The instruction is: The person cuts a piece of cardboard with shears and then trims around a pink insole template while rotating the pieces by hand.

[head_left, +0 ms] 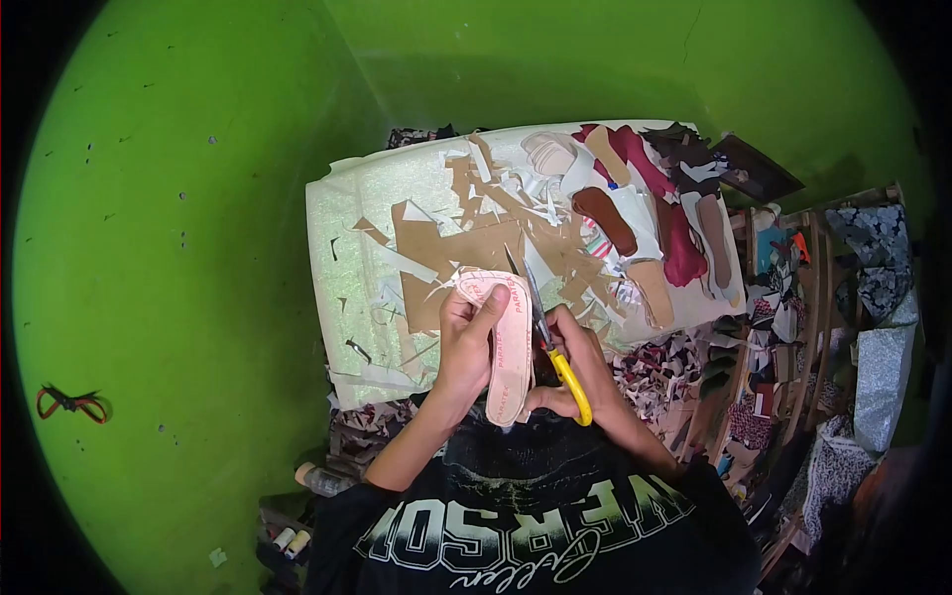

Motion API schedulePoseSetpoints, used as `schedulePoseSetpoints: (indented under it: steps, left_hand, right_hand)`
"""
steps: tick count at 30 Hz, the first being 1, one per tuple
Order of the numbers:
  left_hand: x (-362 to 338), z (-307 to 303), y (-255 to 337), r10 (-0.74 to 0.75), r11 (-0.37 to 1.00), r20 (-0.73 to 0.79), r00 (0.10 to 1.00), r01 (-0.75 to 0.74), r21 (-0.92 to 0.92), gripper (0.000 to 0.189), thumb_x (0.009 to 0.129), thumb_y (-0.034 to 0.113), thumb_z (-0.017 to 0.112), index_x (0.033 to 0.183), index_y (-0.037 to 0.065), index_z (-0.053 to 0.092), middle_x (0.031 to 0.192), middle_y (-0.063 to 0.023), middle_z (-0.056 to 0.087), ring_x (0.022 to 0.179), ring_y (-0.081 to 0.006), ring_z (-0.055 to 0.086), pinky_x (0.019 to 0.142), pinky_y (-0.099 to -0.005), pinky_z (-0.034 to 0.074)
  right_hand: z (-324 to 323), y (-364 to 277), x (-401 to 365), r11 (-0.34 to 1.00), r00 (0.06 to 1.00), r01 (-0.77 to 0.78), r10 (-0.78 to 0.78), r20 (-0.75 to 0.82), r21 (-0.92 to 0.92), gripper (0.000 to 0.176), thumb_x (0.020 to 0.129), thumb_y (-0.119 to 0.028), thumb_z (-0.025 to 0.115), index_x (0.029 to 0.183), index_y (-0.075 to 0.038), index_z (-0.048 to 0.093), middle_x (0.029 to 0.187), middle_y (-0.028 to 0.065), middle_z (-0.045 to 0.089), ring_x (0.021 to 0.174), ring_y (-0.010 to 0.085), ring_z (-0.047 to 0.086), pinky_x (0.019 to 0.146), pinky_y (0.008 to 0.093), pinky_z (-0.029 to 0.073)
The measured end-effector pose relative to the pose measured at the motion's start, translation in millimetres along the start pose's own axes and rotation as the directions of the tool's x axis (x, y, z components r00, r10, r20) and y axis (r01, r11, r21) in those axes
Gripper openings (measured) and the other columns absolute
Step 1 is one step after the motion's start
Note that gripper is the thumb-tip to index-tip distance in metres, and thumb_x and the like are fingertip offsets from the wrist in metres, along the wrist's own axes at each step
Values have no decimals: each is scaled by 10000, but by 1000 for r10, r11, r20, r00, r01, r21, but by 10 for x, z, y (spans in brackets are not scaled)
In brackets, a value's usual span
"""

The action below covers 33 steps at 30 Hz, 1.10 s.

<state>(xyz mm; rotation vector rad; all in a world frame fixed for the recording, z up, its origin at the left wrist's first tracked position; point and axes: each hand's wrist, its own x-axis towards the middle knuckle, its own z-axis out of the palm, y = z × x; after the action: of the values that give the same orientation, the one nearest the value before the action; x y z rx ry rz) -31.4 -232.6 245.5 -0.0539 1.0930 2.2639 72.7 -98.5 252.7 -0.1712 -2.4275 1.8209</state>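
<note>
A pale insole (pixel 508 362) with red "PARATEX" lettering is held upright above the table's near edge. My left hand (pixel 468 337) grips its left side, thumb pressed on the upper face. My right hand (pixel 580 372) is closed round the yellow handles of a pair of scissors (pixel 568 382). Their blades point up and slightly left along the insole's right edge, slightly apart at the tips. Some right-hand fingers are hidden behind the handles, and its thumb lies close to the insole's lower end.
A table with a whitish cover (pixel 347 213) bears brown board (pixel 424 283) and many offcuts. Cut sole shapes, including a dark brown one (pixel 605 221), lie at its right. A wooden rack (pixel 815 327) with fabrics stands right; green walls (pixel 198 297) are at left and behind.
</note>
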Motion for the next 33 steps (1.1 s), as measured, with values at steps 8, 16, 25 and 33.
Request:
schedulePoseSetpoints:
  steps: [8,16,25,33]
  left_hand:
    - [1,5,-4,14,1000,-39,999,-15,-8,139,964,154,653,1011,28,619,877,-45,682,716,-90,639,643,-248,529]
    - [18,-139,305,-115,953,88,989,85,290,157,925,142,693,1002,16,638,849,-45,692,690,-89,642,607,-245,519]
    - [33,-92,564,-393,783,259,882,173,598,223,881,190,751,995,5,701,848,-34,708,724,-73,629,655,-233,494]
    - [37,-89,558,-382,788,340,859,110,606,209,878,158,748,1002,-3,705,871,-40,714,731,-80,628,667,-248,503]
  right_hand:
    - [-73,-98,-17,992,992,-120,121,22,-44,756,622,-572,884,913,-33,440,649,73,538,547,171,535,562,314,464]
    - [-311,-73,-47,979,976,-203,202,81,12,846,496,-588,920,961,-39,474,757,34,608,646,105,567,571,246,448]
    - [-540,-395,0,944,962,-37,123,245,-329,842,492,-522,943,979,-32,462,739,119,563,627,303,529,620,378,452]
    - [-527,-353,-25,941,967,-55,134,219,-334,733,592,-496,914,936,-33,462,629,162,485,577,396,436,597,425,430]
